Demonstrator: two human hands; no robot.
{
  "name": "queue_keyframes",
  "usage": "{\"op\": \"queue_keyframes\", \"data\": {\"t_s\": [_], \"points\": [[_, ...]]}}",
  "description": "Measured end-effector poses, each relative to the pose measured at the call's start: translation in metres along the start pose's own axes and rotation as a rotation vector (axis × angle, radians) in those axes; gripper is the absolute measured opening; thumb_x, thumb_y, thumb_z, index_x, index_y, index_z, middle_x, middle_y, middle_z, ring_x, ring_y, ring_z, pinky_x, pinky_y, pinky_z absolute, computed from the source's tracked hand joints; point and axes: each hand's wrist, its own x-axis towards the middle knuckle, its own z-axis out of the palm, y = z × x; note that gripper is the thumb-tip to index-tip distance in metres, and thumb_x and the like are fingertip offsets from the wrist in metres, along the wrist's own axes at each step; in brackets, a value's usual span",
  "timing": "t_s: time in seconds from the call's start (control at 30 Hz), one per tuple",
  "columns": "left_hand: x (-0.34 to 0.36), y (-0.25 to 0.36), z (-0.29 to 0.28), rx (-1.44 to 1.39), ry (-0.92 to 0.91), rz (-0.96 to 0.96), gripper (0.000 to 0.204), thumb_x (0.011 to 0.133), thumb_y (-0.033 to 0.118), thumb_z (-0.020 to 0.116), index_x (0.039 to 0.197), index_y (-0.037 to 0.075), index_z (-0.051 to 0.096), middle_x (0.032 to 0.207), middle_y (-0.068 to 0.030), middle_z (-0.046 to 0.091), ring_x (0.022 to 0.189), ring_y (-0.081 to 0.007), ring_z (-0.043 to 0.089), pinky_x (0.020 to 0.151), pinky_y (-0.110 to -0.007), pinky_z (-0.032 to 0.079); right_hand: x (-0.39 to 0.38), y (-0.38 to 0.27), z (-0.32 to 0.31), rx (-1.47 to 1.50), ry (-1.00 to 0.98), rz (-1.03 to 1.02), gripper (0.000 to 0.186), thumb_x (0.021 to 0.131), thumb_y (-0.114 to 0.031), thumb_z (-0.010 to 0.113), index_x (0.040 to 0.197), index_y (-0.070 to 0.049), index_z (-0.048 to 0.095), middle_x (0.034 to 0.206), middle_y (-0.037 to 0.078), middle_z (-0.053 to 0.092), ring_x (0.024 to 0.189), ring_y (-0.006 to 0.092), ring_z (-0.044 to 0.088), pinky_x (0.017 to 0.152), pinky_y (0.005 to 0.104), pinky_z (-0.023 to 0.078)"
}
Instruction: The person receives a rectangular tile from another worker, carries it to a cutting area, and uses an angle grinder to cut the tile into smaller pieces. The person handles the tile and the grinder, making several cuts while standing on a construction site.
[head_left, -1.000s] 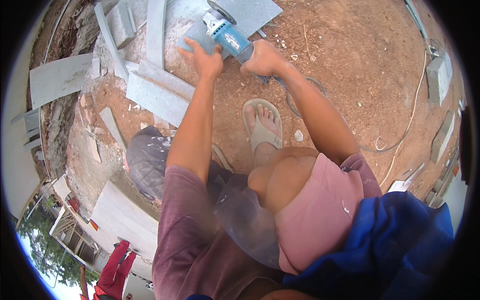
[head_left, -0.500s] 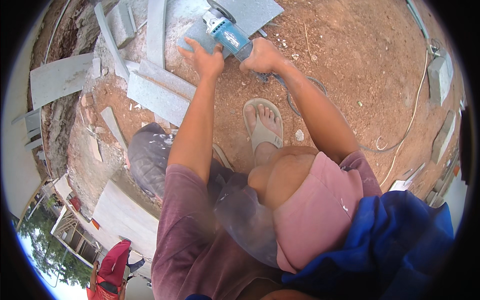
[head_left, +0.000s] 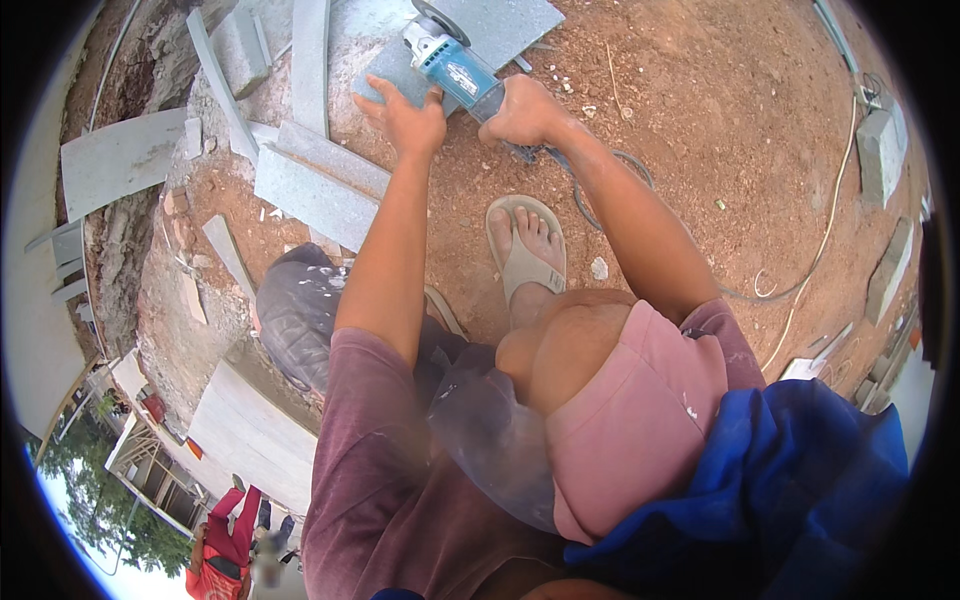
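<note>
My right hand (head_left: pixel 528 112) is wrapped round the rear body of a teal angle grinder (head_left: pixel 460 80). The grinder's round disc (head_left: pixel 441 21) stands on edge above a grey stone slab (head_left: pixel 515 30) at the top of the view. Whether the disc touches the slab cannot be seen. My left hand (head_left: pixel 412 120) has its fingers spread, resting on the slab's near edge, with the thumb close beside the grinder. A dark power cord (head_left: pixel 572 180) runs from the grinder's rear end.
Cut stone pieces (head_left: pixel 312 195) and long strips (head_left: pixel 311 70) lie to the left. A pale cord (head_left: pixel 832 215) crosses the dirt at right, near stone blocks (head_left: pixel 882 155). My sandalled foot (head_left: pixel 528 245) is below the grinder. Another person (head_left: pixel 225 545) stands at lower left.
Both hands and the grinder hold almost the same place. The person in red at lower left has shifted a little and changed leg position.
</note>
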Motion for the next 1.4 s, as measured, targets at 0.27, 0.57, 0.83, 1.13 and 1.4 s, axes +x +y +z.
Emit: {"op": "queue_keyframes", "data": {"t_s": [0.27, 0.57, 0.83, 1.13, 1.4], "points": [[0.001, -0.002, 0.002, 0.002, -0.008, -0.002, 0.109, 0.089, 0.029, 0.077, 0.163, 0.004, 0.002, 0.163, -0.0365, -0.010, 0.149, -0.0629, 0.004, 0.122, -0.060, 0.022, -0.001, 0.003, 0.002, 0.006, 0.011, 0.006, 0.032, 0.053, -0.025, 0.080, 0.066, 0.003, 0.072, 0.073, 0.020, 0.071, 0.068, 0.0304, 0.070, 0.066, 0.0387, 0.056], [0.001, 0.000, -0.005, -0.040, -0.071, -0.020, 0.105, 0.093, 0.028, 0.073, 0.164, 0.007, -0.001, 0.163, -0.0346, -0.014, 0.148, -0.0640, -0.002, 0.122, -0.061, 0.022, -0.004, 0.001, 0.000, 0.031, -0.002, 0.017, 0.028, 0.053, -0.023, 0.079, 0.065, 0.002, 0.071, 0.071, 0.019, 0.070, 0.067, 0.0289, 0.069, 0.065, 0.0383, 0.055], [0.000, 0.001, -0.009, -0.076, -0.107, -0.030, 0.098, 0.096, 0.022, 0.068, 0.163, 0.006, -0.001, 0.163, -0.0341, -0.016, 0.147, -0.0657, -0.003, 0.121, -0.062, 0.023, -0.005, 0.001, 0.000, 0.030, 0.002, 0.019, 0.029, 0.053, -0.022, 0.079, 0.065, 0.003, 0.071, 0.072, 0.020, 0.070, 0.067, 0.0295, 0.069, 0.065, 0.0386, 0.055], [-0.001, 0.001, -0.007, -0.056, -0.072, 0.001, 0.097, 0.095, 0.020, 0.067, 0.163, 0.004, 0.001, 0.162, -0.0361, -0.014, 0.146, -0.0664, 0.000, 0.121, -0.062, 0.021, -0.009, -0.001, -0.002, 0.035, -0.006, 0.031, 0.028, 0.054, -0.021, 0.078, 0.066, 0.003, 0.070, 0.073, 0.019, 0.070, 0.067, 0.0290, 0.068, 0.064, 0.0382, 0.054], [-0.002, 0.003, -0.007, -0.069, -0.063, 0.008, 0.097, 0.094, 0.020, 0.067, 0.163, 0.004, 0.001, 0.162, -0.0363, -0.014, 0.147, -0.0662, -0.001, 0.122, -0.062, 0.019, -0.014, -0.005, -0.005, 0.021, -0.028, 0.054, 0.026, 0.055, -0.020, 0.078, 0.066, 0.002, 0.071, 0.074, 0.018, 0.071, 0.068, 0.0279, 0.069, 0.065, 0.0376, 0.054]]}}
